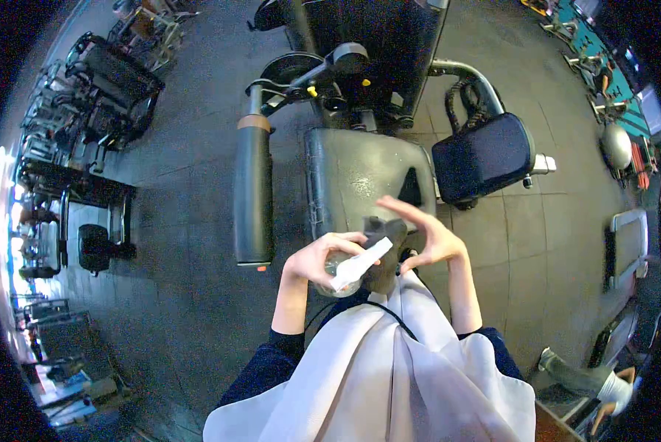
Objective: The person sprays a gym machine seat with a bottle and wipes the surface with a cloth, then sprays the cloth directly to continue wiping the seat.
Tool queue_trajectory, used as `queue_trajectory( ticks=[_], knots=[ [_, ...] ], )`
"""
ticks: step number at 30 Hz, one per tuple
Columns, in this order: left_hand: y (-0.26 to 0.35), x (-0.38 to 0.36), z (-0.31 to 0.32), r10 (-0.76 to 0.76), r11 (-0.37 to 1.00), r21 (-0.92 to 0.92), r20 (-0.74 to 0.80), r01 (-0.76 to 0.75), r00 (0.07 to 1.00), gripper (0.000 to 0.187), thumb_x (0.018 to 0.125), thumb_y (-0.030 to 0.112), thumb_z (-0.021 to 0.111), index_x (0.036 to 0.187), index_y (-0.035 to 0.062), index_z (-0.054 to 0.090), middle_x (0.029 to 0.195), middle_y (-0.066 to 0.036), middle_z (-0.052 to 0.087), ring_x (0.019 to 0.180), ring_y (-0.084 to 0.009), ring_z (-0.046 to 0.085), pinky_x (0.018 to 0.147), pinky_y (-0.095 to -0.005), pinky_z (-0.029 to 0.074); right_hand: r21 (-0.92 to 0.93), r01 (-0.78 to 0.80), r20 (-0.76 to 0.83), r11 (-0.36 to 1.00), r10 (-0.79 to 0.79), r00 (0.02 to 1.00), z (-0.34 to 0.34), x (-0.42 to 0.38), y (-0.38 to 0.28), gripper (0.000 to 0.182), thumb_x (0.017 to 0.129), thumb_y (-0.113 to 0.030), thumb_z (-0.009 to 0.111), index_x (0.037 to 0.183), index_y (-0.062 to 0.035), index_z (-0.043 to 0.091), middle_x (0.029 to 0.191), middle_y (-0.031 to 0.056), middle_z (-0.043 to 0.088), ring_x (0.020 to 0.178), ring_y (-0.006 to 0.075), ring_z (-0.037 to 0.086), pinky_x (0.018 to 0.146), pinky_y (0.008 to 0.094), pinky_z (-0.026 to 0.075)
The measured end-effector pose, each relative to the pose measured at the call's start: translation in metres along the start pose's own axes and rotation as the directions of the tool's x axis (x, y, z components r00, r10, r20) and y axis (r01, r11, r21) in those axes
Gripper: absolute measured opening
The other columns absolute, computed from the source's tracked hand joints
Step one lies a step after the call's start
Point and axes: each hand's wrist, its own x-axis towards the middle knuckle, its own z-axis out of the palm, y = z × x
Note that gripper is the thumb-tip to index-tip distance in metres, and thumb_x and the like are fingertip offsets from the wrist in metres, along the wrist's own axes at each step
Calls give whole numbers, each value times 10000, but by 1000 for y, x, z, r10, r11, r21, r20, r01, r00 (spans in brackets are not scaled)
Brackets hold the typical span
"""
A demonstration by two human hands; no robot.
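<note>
My left hand (323,259) is closed around a clear container (339,276), with a folded white cloth or paper (363,264) across it, slanting up to the right. To the right is my right hand (434,239), its fingers spread and thumb apart, holding nothing. A dark grey item (382,272), perhaps a cloth or glove, lies between the two hands; what supports it is hidden. Both hands are just in front of the black padded seat (364,180) of a gym machine, which has wet-looking spots on it.
A long roller pad (254,191) stands left of the seat, a black side pad (485,160) right of it. Gym machines (95,184) line the far left. An exercise ball (616,146) is at the right. Another person (588,379) is at the lower right.
</note>
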Motion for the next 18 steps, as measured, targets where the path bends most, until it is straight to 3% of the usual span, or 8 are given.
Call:
queue_trajectory(
  ticks=[2, 4, 5, 6, 7, 9, 12, 18],
  knots=[
    [-10, 10, 2, 58, 998, -8, 48, -57, 997, 622, 548, 378, 800, 1029, 2, 682, 1115, -167, 597, 1022, -242, 555, 898, -334, 403, 62, -3, 57, 998, -1, 998, 7, 3, 0, 832, 553, -166, 882, 1290, -39, 517, 1365, 124, 484, 1282, 237, 430, 1072, 370, 320],
    [-16, 20, 0, 171, 984, 37, 98, -176, 980, 621, 569, 331, 781, 1070, -15, 656, 1043, -123, 592, 980, -213, 542, 865, -309, 399, 150, -30, 3, 988, 30, 1000, 10, -2, 11, 703, 550, -156, 891, 1175, -27, 597, 1232, 120, 581, 1153, 221, 531, 992, 355, 401],
    [-15, 20, 1, 123, 992, -29, 34, -122, 992, 612, 576, 318, 780, 1073, -16, 654, 1066, -127, 585, 999, -216, 536, 877, -314, 397, 195, -40, -23, 980, 46, 999, 11, -5, 13, 639, 548, -150, 895, 1118, -21, 637, 1165, 117, 630, 1089, 213, 581, 951, 348, 442],
    [-11, 19, 2, 69, 993, -99, -24, -71, 997, 602, 583, 305, 779, 1076, -17, 651, 1089, -132, 579, 1018, -219, 531, 888, -318, 396, 232, -213, -129, 949, 247, 960, 13, -12, 5, 515, 577, -125, 889, 1030, -20, 667, 998, 56, 684, 927, 133, 620, 841, 297, 487],
    [-9, 18, 2, 7, 985, -171, -76, -20, 997, 593, 590, 292, 778, 1079, -18, 649, 1112, -136, 572, 1037, -221, 526, 900, -322, 394, 195, -252, -202, 948, 290, 935, 14, -16, 11, 471, 606, -114, 878, 1015, -20, 665, 930, 22, 686, 867, 83, 604, 786, 266, 494],
    [-19, 18, -4, -33, 981, -194, -53, 23, 998, 586, 601, 271, 778, 1093, -19, 648, 1223, -160, 521, 1060, -225, 512, 914, -328, 389, 311, -344, -310, 886, 436, 845, 16, -20, 7, 405, 621, -107, 868, 953, -18, 654, 881, 19, 676, 835, 76, 598, 752, 261, 492],
    [-26, 25, -7, 42, 997, -68, -10, -42, 999, 571, 600, 285, 787, 1070, -16, 667, 1284, -186, 483, 1112, -248, 502, 956, -347, 371, 101, -370, -424, 924, 376, 824, 20, -27, 7, 348, 665, -100, 835, 936, -11, 637, 818, 18, 668, 769, 77, 600, 700, 254, 503],
    [-26, 35, 0, 58, 991, -119, 6, -57, 998, 561, 564, 273, 798, 1051, 16, 693, 1302, -193, 470, 1160, -287, 484, 1006, -397, 348, -49, -87, -540, 995, 47, 840, 19, -24, -4, 306, 702, -108, 808, 932, -33, 621, 829, 35, 650, 763, 97, 597, 701, 263, 493]
  ],
)
